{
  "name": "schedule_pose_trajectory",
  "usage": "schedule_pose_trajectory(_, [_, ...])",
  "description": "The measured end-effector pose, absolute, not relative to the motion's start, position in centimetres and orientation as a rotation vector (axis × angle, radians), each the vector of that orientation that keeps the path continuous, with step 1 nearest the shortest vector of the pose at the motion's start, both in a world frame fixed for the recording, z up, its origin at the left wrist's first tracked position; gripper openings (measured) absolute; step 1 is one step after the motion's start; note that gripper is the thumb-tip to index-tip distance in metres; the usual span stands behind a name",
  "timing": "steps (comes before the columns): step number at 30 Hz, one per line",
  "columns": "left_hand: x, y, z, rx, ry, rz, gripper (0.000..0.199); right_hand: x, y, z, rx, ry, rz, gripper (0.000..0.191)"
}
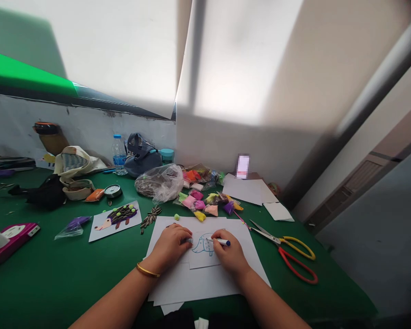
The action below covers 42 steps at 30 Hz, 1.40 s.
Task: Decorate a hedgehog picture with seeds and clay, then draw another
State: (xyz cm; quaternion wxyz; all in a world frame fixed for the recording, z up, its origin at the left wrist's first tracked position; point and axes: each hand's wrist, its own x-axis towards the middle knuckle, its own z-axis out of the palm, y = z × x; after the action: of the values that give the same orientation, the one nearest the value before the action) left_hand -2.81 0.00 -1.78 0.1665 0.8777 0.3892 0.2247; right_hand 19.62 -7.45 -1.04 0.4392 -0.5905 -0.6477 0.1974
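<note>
My right hand [231, 256] is closed round a blue-and-white marker [223, 241], its tip on a small white card [205, 263]. On the card a blue line drawing [208, 245] shows a rounded animal with a pointed snout and small marks on its body. My left hand [171, 244] rests at the card's left side with its fingers curled together. A small bluish-grey thing [189, 240] shows at its fingertips, too small to name. Under the card lie larger white sheets [178, 285]. A hedgehog picture card [101, 230] with green dots lies to the left.
Scissors [276, 238] with yellow and red handles lie open on the right. Beyond the sheets are bagged clay pieces [195, 203], a crumpled plastic bag [160, 183] and a phone [242, 166]. A pine-like sprig [151, 218], water bottle [118, 155] and magenta box [15, 242] are leftward.
</note>
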Motion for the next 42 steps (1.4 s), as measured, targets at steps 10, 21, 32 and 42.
schedule_pose_trajectory(10, [-2.82, 0.06, -1.84, 2.490, 1.100, 0.645, 0.014, 19.70, -7.42, -1.07, -1.486, -1.548, 0.500, 0.018])
schedule_pose_trajectory(21, [-2.73, -0.09, -1.59, 2.487, 1.105, 0.641, 0.014, 19.76, -7.23, -1.33, -1.476, -1.586, 0.502, 0.018])
schedule_pose_trajectory(32, [-2.71, -0.09, -1.52, 2.493, 1.109, 0.633, 0.013, 19.88, -7.01, -1.50, -1.509, -1.536, 0.482, 0.020])
schedule_pose_trajectory(42, [-2.78, -0.20, -1.47, 2.488, 1.113, 0.637, 0.014, 19.92, -7.40, -1.09, -1.545, -1.482, 0.494, 0.019])
